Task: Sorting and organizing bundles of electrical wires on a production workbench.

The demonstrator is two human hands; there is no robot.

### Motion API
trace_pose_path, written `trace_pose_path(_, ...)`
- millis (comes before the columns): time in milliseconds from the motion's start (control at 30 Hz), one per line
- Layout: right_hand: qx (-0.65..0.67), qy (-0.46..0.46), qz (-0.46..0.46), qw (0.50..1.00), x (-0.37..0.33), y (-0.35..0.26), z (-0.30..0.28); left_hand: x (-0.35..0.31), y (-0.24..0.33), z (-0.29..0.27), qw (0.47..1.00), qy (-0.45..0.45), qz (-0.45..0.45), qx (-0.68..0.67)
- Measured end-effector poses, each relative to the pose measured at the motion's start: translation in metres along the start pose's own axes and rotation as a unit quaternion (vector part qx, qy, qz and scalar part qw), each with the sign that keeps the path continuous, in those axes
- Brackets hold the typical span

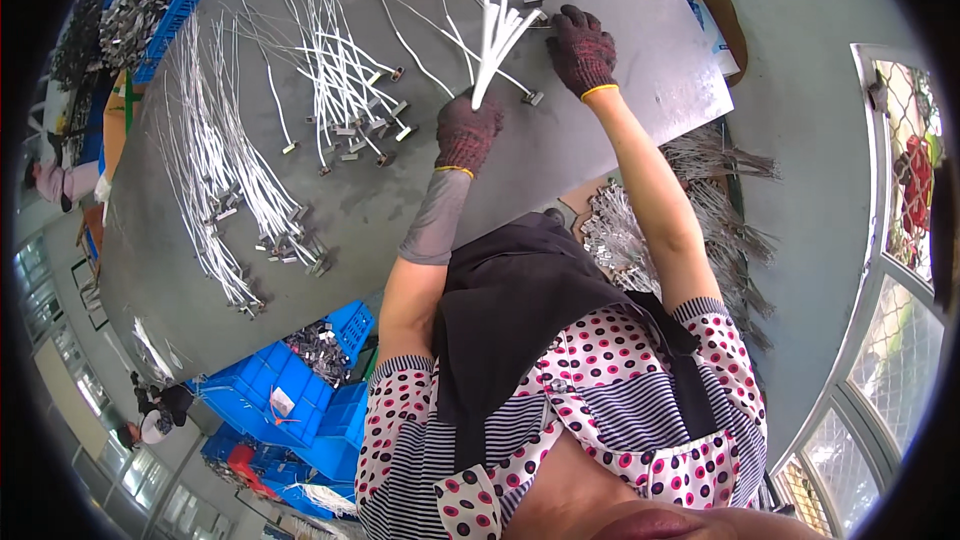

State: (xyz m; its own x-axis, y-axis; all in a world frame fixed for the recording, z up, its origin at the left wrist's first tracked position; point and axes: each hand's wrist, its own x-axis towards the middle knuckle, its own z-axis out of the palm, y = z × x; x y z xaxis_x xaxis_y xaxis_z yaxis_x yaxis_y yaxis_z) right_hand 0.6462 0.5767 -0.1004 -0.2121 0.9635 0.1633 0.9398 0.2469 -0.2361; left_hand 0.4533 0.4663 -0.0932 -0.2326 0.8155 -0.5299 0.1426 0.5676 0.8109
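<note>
My left hand [468,132], in a dark red-black knit glove, is closed around a bundle of white tube-like strips [490,52] that fan out at the top. To its right, my right hand [583,48] wears a matching glove with a yellow cuff. Its fingers are bent together beside a small cable connector [535,1]; what lies between the fingertips is too small to make out. Another connector [532,97] on a white-sleeved wire lies on the grey table [400,210] between my hands.
White-sleeved cables [345,90] with connectors lie left of my hands, with longer cable bundles [215,160] beyond. Blue crates [265,395] stand below the table's front edge, and a crate of connectors [160,0] at far left. Wire bundles [715,210] hang at right. Other people are at far left.
</note>
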Motion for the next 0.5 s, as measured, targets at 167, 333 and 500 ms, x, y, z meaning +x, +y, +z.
trace_pose_path(167, -0.045, -0.114, -0.017, 0.992, -0.012, 0.013, -0.004, -0.013, 0.016, -0.018, 0.953, 0.025, 0.031, -0.301)
trace_pose_path(333, 0.252, -0.039, -0.064, 0.965, -0.073, 0.031, -0.021, -0.001, 0.01, -0.017, 0.94, -0.006, 0.016, -0.339)
trace_pose_path(500, 0.511, -0.094, 0.055, 0.853, -0.155, 0.015, -0.107, -0.009, 0.019, 0.016, 0.874, -0.135, -0.033, -0.465)
